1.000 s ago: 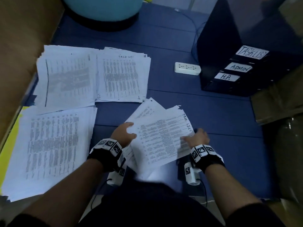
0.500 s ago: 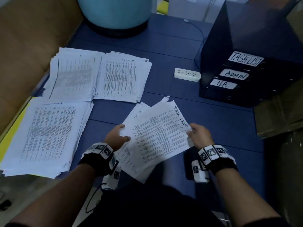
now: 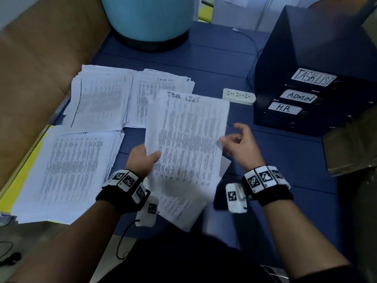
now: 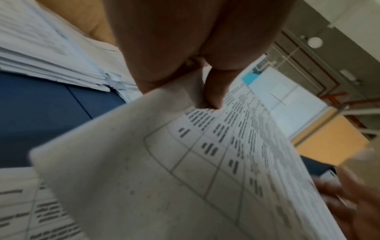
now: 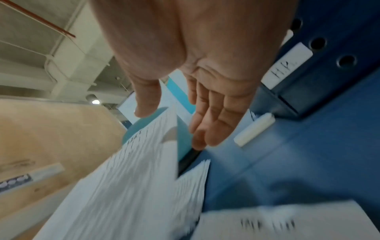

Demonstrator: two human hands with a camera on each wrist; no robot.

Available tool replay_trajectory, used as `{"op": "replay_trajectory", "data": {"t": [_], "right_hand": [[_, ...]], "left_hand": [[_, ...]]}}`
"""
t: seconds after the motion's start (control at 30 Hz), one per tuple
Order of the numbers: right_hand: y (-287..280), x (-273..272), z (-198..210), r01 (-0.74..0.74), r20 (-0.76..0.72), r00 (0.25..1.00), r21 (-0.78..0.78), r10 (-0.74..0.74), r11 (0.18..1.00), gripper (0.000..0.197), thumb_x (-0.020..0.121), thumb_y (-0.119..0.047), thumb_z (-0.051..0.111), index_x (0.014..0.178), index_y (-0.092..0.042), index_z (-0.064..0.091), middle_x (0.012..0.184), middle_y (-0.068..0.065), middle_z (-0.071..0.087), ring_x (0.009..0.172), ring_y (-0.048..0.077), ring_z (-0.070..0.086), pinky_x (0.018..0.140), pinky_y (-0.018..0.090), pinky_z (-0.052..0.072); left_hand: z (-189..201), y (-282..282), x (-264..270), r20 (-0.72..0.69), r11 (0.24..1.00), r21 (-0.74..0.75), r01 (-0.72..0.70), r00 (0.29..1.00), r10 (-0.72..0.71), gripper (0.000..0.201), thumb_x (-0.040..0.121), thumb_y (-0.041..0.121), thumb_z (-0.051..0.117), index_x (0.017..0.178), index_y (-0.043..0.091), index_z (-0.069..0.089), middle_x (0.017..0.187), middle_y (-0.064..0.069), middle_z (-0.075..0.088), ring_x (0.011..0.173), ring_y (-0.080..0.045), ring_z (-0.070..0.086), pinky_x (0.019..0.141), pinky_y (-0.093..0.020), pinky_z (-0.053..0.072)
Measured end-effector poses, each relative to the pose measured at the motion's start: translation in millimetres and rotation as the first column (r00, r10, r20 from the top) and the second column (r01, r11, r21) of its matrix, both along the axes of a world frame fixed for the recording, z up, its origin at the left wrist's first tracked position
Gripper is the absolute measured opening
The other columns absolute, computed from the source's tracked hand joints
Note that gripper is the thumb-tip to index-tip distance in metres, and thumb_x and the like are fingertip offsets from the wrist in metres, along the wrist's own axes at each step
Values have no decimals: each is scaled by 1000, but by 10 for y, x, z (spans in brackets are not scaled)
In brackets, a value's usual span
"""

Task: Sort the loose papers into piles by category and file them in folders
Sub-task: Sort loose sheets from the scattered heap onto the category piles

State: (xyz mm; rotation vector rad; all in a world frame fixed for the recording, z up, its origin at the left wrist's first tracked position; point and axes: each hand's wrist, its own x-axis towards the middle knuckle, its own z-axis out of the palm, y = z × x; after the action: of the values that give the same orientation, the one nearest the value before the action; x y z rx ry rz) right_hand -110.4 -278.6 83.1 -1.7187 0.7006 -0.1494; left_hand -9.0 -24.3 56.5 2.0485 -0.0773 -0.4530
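My left hand (image 3: pixel 150 158) pinches the left edge of a printed sheet (image 3: pixel 187 139) headed "TASK LIST", thumb on top; the left wrist view shows the thumb (image 4: pixel 213 92) pressed on that sheet (image 4: pixel 185 170). The sheet hangs above the blue table, its top near the task-list pile (image 3: pixel 163 86). My right hand (image 3: pixel 234 139) is open at the sheet's right edge, fingers (image 5: pixel 209 125) straight and spread from the thumb. More loose papers (image 3: pixel 183 211) lie under the held sheet. A black file box (image 3: pixel 306 58) carries the labels TASKLIST, ADMIN and H.R.
Two more paper piles lie at the back left (image 3: pixel 100 103) and the near left (image 3: pixel 67 170), the latter on a yellow folder (image 3: pixel 24 170). A white power strip (image 3: pixel 238 96) sits before the box. A light blue drum (image 3: pixel 149 17) stands behind, and cardboard (image 3: pixel 40 58) lines the left.
The task-list sheet has risen off the loose papers and turned upright toward the back pile. My right hand has let go of its edge and opened; my left hand still holds it.
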Motion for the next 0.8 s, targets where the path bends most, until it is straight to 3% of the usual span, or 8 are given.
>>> {"op": "replay_trajectory", "data": {"t": [0.1, 0.2, 0.27, 0.33, 0.47, 0.7, 0.73, 0.8], "right_hand": [[397, -32, -350, -198, -222, 953, 64, 207, 978, 62, 78, -55, 71, 126, -20, 52, 110, 3, 69, 91, 19, 69, 79, 42, 58], [785, 35, -496, -161, -230, 947, 261, 224, 952, 22, 97, -22, 57, 117, -15, 60, 95, 5, 73, 67, 22, 70, 53, 30, 53], [970, 170, -448, -97, -210, 965, 275, 158, 956, 16, 100, -10, 49, 113, -11, 59, 69, 3, 70, 48, 17, 60, 44, 25, 42], [1020, 395, -442, -22, -199, 978, 230, 69, 973, 15, 101, -9, 47, 108, -13, 60, 57, -1, 64, 41, 11, 52, 41, 23, 40], [992, 1002, -454, 88, -201, 978, 146, -57, 985, 14, 100, -11, 48, 105, -13, 61, 68, 5, 59, 40, 12, 46, 46, 27, 41], [983, 1956, -635, 168, -304, 941, 47, -146, 985, 19, 97, -8, 48, 81, -13, 57, 60, 8, 51, 44, 17, 44, 46, 27, 39], [978, 2040, -673, 176, -329, 932, 42, -153, 983, 18, 97, -7, 49, 82, -12, 57, 62, 8, 52, 46, 17, 45, 43, 26, 40], [962, 2177, -753, 170, -375, 916, 51, -139, 984, 14, 97, -4, 49, 104, -1, 61, 68, 6, 52, 52, 16, 48, 39, 20, 43]], "left_hand": [[-11, 162, 250, 8, 998, 53, -22, 1000, 21, 29, 83, 25, 66, 94, -1, 64, 81, -10, 61, 73, -21, 55, 56, -25, 37], [-36, 347, 499, 0, 996, 57, -70, 998, 70, 54, 73, 41, 63, 93, -9, 61, 83, -18, 60, 75, -23, 56, 66, -37, 46], [-55, 425, 639, -12, 997, 10, -76, 997, 76, 38, 82, 30, 68, 100, -3, 61, 90, -14, 63, 80, -23, 59, 69, -37, 49], [-68, 491, 765, -58, 993, -76, -95, 994, 91, 21, 88, 16, 65, 106, 7, 59, 98, -11, 66, 83, -23, 61, 71, -33, 48], [-118, 684, 953, -235, 950, -248, -192, 963, 133, 21, 93, 9, 56, 110, 20, 52, 95, -9, 66, 76, -21, 63, 72, -41, 56], [-162, 993, 1155, -259, 961, -238, -138, 963, 75, 28, 95, 1, 50, 117, 17, 46, 104, -10, 63, 77, -21, 66, 68, -38, 54], [-169, 1025, 1179, -258, 965, -225, -137, 963, 77, 28, 94, 0, 50, 117, 17, 46, 105, -10, 63, 77, -23, 66, 71, -42, 55], [-191, 1079, 1219, -261, 967, -216, -137, 962, 78, 28, 94, 0, 51, 115, 17, 48, 107, -13, 63, 79, -25, 66, 75, -47, 55]]}}
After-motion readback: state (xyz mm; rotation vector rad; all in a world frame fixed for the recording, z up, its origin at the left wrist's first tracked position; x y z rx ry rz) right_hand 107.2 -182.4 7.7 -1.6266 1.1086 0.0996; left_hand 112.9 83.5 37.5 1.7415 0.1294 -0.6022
